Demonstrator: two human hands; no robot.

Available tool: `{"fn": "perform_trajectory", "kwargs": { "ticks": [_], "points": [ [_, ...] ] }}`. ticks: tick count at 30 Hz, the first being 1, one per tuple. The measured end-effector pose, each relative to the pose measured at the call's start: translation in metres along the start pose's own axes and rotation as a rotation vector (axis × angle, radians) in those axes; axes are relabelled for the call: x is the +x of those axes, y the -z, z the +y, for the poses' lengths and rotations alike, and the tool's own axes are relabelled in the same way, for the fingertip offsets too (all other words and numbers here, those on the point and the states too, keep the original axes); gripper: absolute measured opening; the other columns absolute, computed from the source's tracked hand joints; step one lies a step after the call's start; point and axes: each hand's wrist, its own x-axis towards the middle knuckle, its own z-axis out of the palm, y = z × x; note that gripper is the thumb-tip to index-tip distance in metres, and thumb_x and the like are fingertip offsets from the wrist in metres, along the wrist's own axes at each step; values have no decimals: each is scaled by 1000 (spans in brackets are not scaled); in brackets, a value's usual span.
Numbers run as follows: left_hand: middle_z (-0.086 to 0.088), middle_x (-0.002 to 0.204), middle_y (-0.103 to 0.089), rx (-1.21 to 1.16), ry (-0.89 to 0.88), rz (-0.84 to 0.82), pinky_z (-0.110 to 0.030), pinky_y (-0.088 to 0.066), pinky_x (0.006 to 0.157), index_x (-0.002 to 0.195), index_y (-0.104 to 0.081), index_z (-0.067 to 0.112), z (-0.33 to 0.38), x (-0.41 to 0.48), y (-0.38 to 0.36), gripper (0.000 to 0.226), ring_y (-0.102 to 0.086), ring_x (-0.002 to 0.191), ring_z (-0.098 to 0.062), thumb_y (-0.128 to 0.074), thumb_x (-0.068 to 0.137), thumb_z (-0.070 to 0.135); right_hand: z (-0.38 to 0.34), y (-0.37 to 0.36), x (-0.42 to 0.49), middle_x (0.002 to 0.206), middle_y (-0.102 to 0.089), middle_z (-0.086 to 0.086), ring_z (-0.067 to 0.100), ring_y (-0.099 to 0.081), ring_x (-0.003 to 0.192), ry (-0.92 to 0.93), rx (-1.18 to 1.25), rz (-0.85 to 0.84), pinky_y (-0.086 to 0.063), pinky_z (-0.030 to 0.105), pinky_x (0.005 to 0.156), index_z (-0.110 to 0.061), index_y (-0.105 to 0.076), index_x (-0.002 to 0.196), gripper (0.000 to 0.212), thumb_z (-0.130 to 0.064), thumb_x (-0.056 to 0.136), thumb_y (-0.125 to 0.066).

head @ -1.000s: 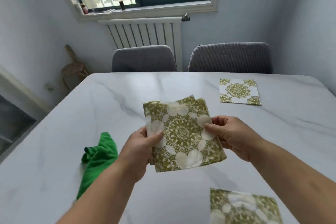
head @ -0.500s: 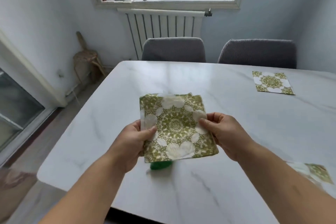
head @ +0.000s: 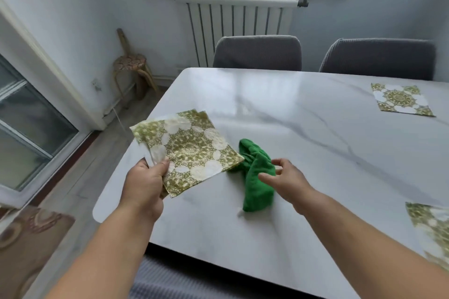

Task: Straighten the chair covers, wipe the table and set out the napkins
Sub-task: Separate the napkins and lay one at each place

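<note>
My left hand pinches a small stack of green-and-white patterned napkins by its near left corner, above the left end of the white marble table. A crumpled green cloth lies on the table just right of the napkins. My right hand hovers over the cloth with fingers spread, holding nothing. One napkin lies flat at the far right. Another napkin lies at the near right edge, partly cut off by the frame.
Two grey covered chairs stand at the table's far side, below a white radiator and window. A small round stool stands in the left corner. A grey chair seat shows under the near table edge.
My right hand has let go of the napkins and moved right over the green cloth. My left hand carried the napkins left. The view has turned left.
</note>
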Motion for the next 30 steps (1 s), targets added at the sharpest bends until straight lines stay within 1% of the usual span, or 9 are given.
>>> {"fn": "perform_trajectory", "kwargs": {
  "ticks": [5,8,12,16,17,20,23,26,30],
  "points": [
    [-10,86,-69,14,9,-29,-33,-59,56,95,-58,12,20,58,36,10,-70,68,-19,-56,93,2,-4,-49,44,149,-28,9,35,-41,127,-141,-374,112,-39,39,104,-42,-6,152,104,-47,73,-73],
    [-8,80,-71,14,18,-63,-34,-60,57,96,-58,10,37,100,60,7,-71,66,-18,-57,92,3,-34,-88,65,133,-41,9,26,-52,101,-142,-368,114,-44,29,85,-37,-25,150,83,-27,79,-67],
    [-10,86,-71,-38,29,-102,-41,-60,67,98,-60,7,58,144,86,9,-72,71,-19,-56,91,2,-91,-156,87,122,-59,6,22,-58,101,20,-80,105,-48,29,83,-32,-50,134,61,-21,77,-68],
    [-13,92,-73,-87,107,-211,-45,-59,72,104,-61,4,72,171,92,15,-72,81,-25,-55,91,0,-140,-188,99,130,-54,0,21,-53,117,49,175,99,-45,32,96,-23,-50,136,50,-33,89,-63],
    [-15,95,-73,-78,132,-247,-46,-59,75,104,-62,4,72,175,93,16,-72,84,-27,-54,91,0,-148,-187,97,127,-60,4,23,-57,115,32,264,122,-47,34,96,-15,-58,127,41,-39,94,-57],
    [-18,100,-72,-10,201,-339,-48,-56,80,107,-61,4,65,179,92,18,-71,88,-29,-55,90,1,-164,-164,78,97,-74,13,30,-69,89,-101,681,-16,-56,38,77,-3,-69,102,61,-59,94,-45],
    [-16,96,-72,85,244,-433,-41,-57,74,112,-60,2,56,177,84,23,-71,81,-26,-57,89,3,-162,-136,56,88,-73,13,26,-68,74,-39,594,-99,-55,30,61,-2,-71,101,43,-42,87,-66],
    [-13,96,-73,149,242,-497,-38,-57,75,113,-61,3,48,172,72,27,-71,81,-24,-60,88,13,-150,-123,44,85,-70,16,24,-62,69,6,458,64,-51,30,60,-3,-71,92,13,-14,86,-72],
    [-11,95,-72,208,224,-499,-37,-53,77,106,-64,10,41,153,51,21,-67,85,-28,-53,96,25,-117,-101,22,80,-71,13,22,-65,64,-26,481,214,-53,32,61,-5,-70,89,7,-12,88,-70]
  ]
}}
